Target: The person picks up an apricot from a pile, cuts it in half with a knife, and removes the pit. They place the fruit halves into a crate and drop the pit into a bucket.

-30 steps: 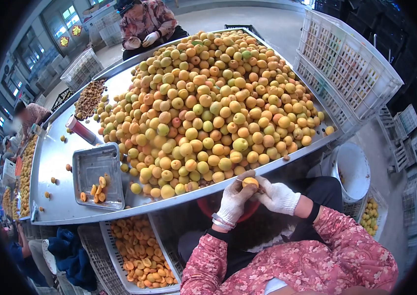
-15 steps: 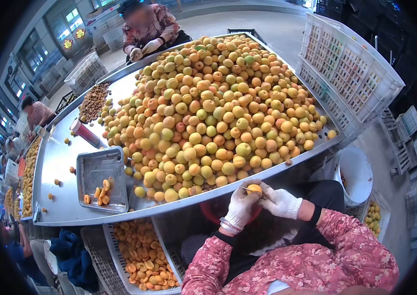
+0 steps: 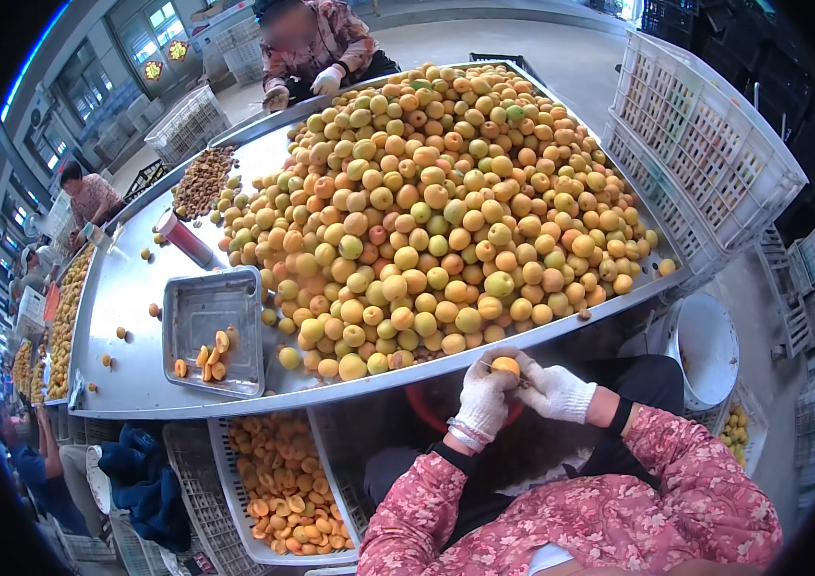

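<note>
My left hand (image 3: 484,398), in a white knit glove, is closed around an orange apricot (image 3: 505,366) just off the table's front edge. Touching the same fruit from the right, my right hand (image 3: 558,394), also gloved, has its fingers bent together; what lies between them is too small to make out. A large heap of apricots (image 3: 427,221) covers much of the metal table (image 3: 129,331). Several cut apricot halves (image 3: 208,357) lie in a metal tray (image 3: 213,305) at the left.
Below the table stands a crate of apricot halves (image 3: 287,485). A white bucket (image 3: 705,350) and stacked white crates (image 3: 705,134) are at the right. A red cup (image 3: 185,238) lies near a pile of pits (image 3: 204,182). Across the table, a person (image 3: 316,48) sits with gloved hands.
The view has shifted, so the table and heap appear further right and slightly higher. The hands of the person opposite have moved apart. Both my hands remain together at the apricot.
</note>
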A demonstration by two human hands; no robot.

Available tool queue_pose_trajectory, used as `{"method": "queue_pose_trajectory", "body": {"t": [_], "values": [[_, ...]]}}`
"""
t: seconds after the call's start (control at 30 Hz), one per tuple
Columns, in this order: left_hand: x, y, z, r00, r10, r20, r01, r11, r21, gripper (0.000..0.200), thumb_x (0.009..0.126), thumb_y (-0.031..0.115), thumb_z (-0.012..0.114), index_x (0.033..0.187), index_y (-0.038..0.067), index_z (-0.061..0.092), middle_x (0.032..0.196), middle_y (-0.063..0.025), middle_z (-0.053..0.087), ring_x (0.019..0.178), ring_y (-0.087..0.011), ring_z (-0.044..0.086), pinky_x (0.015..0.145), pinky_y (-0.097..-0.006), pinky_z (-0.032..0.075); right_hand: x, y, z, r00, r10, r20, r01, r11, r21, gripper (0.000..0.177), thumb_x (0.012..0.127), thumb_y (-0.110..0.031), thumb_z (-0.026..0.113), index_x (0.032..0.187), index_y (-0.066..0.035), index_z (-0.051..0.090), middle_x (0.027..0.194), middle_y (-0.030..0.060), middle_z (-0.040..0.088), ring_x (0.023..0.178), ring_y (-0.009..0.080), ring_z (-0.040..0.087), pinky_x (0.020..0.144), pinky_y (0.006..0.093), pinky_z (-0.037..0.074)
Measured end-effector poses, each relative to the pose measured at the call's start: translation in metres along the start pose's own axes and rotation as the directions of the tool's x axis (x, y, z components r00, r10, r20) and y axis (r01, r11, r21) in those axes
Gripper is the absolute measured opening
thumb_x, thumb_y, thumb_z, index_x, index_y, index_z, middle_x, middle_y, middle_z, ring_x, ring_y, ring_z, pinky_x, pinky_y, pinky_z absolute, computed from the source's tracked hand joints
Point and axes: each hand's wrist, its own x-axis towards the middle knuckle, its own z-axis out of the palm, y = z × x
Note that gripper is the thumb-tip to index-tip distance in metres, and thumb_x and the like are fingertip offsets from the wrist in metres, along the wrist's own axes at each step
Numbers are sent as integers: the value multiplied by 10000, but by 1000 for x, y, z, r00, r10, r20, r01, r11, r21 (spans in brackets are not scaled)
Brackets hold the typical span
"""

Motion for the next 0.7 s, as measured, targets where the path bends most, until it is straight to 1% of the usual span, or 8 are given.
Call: {"method": "queue_pose_trajectory", "body": {"t": [0.1, 0.2, 0.4, 0.47, 0.53, 0.6, 0.67, 0.7], "values": [[-2, 2, 1, 1000, -6, 15, 8, 996, -89, 439, 702, -114, 480, 1116, -24, 593, 973, -138, 644, 827, -236, 654, 815, -304, 545, 1, -1, -2, 1000, -3, 21, 2, 999, 38, 710, 959, -344, 563, 1464, 35, 239, 805, 243, 656, 731, 409, 663, 632, 444, 531], [-1, 2, 0, 1000, -13, 6, 13, 994, -106, 451, 692, -116, 466, 1117, -32, 591, 984, -162, 646, 828, -255, 659, 813, -317, 552, 2, -4, -5, 1000, 23, 21, -25, 997, 80, 718, 953, -332, 576, 1469, 37, 241, 827, 258, 655, 760, 407, 670, 661, 427, 534], [-4, 2, 0, 999, 30, -11, -32, 988, -148, 482, 685, -124, 458, 1138, -30, 596, 988, -152, 648, 815, -255, 659, 795, -326, 559, 3, -7, -8, 997, 42, 69, -50, 992, 112, 737, 946, -303, 593, 1495, 18, 220, 869, 284, 652, 813, 416, 677, 716, 415, 538], [-5, 2, 1, 999, 34, -22, -37, 986, -165, 476, 693, -126, 462, 1136, -29, 604, 992, -137, 647, 823, -247, 656, 792, -320, 556, 4, -11, -8, 995, 82, 60, -90, 986, 139, 752, 942, -297, 598, 1513, -9, 202, 897, 290, 651, 846, 406, 681, 743, 395, 538], [-7, 2, 1, 997, 62, -50, -67, 991, -114, 460, 703, -117, 477, 1135, -31, 608, 1005, -132, 646, 826, -236, 652, 789, -313, 554, 6, -5, -3, 995, 72, 63, -82, 981, 173, 759, 936, -296, 608, 1519, -24, 206, 921, 294, 651, 862, 397, 684, 758, 380, 536], [-6, 5, -1, 998, 56, -41, -61, 991, -122, 446, 714, -103, 497, 1137, -22, 616, 1003, -121, 643, 846, -219, 642, 791, -296, 542, 9, 3, 4, 995, -87, -42, 94, 970, 222, 742, 933, -291, 614, 1514, -33, 230, 909, 270, 661, 858, 389, 685, 763, 376, 534], [-5, 4, -6, 996, 90, 1, -90, 995, -46, 509, 694, -89, 486, 1186, -20, 595, 1036, -114, 630, 926, -214, 634, 840, -284, 530, 10, 6, 4, 994, -101, -44, 108, 967, 233, 727, 933, -288, 615, 1505, -31, 247, 914, 262, 663, 876, 388, 683, 775, 381, 532], [-6, 6, -5, 987, 158, 0, -158, 986, 60, 511, 694, -89, 485, 1189, -18, 591, 1029, -112, 632, 917, -212, 637, 841, -282, 528, 10, 3, 1, 994, -98, -51, 105, 979, 177, 724, 931, -285, 617, 1503, -35, 249, 917, 266, 660, 884, 388, 681, 775, 380, 531]]}}
